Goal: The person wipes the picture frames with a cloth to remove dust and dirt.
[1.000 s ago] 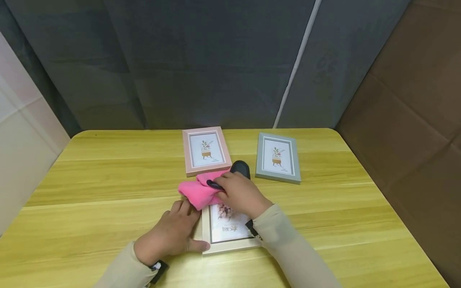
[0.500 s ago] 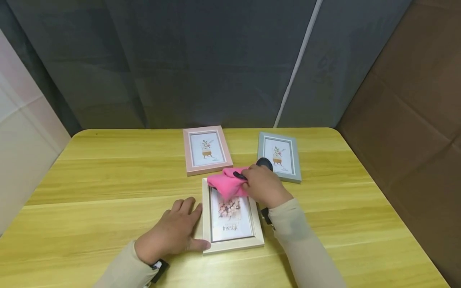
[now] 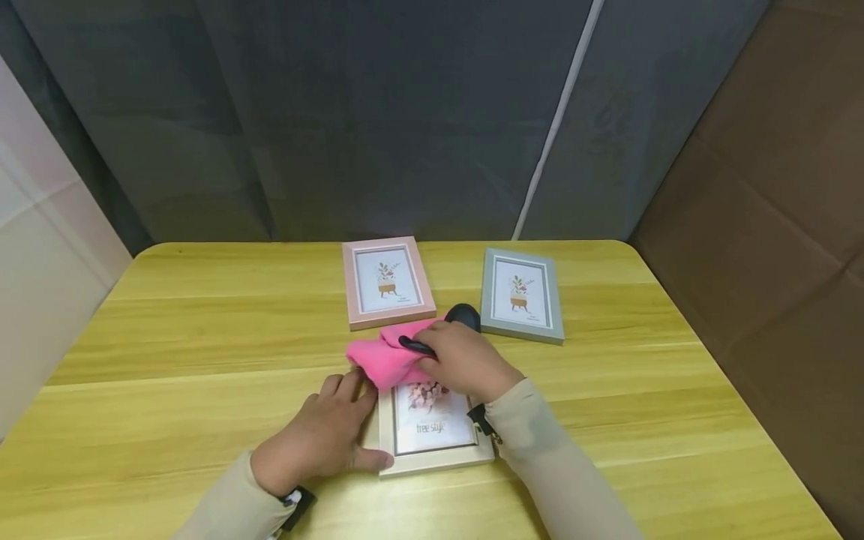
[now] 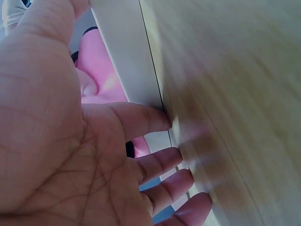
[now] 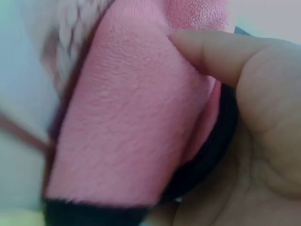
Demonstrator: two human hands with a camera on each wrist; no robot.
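A cream picture frame [image 3: 439, 459] lies face up near the middle of the table, with pink blossoms and lettering on its picture. My right hand [image 3: 466, 361] grips a folded pink cloth [image 3: 386, 363] with black parts over the frame's top end, hiding that end. In the right wrist view, the thumb presses on the fuzzy pink side of the cloth [image 5: 122, 108]. My left hand [image 3: 317, 439] steadies the frame's left side, its thumb at the lower left corner. Its fingers [image 4: 155, 165] are spread and nearly straight along the frame's edge, their tips on the table.
Behind the cloth lies a pink picture frame [image 3: 356, 300], close to it. A grey-green picture frame [image 3: 555, 300] lies to the right. Dark fabric [image 3: 378, 120] hangs behind the wooden table [image 3: 182, 315], and brown fabric [image 3: 776, 187] on the right.
My right hand swept the cloth right along the frame's top end, then back left, now nearly where it was a second ago. The left hand and the frames have hardly moved.
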